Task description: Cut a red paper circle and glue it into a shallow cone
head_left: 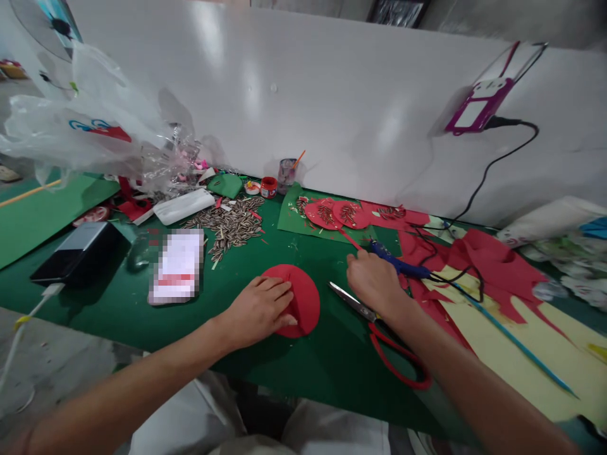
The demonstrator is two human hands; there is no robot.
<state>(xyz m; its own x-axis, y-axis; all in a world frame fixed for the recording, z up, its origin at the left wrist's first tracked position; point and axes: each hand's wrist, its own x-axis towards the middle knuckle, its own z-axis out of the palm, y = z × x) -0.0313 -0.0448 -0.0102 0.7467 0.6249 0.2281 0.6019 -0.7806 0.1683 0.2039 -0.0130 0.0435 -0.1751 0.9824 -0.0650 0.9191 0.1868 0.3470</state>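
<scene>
- Green craft mat [303,379] below a white wall.
- Red paper disc [306,294] mid-mat: likely light, floppy and easily creased; best pinched at the rim.
- Left hand [258,311] lies flat, pressing the disc.
- At the disc's three o'clock, right hand [374,279] curls by the blue glue gun [403,265]; I cannot tell if it grips.

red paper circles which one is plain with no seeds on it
The red circle under the left hand; the two farther circles bear sunflower seeds.

A craft workspace is showing here, with red paper cut-outs [337,213], scissors [348,300], a blue glue gun [403,265], paint pots [269,187] and sunflower seeds [230,224] lying scattered over a green worktop [313,373].
</scene>
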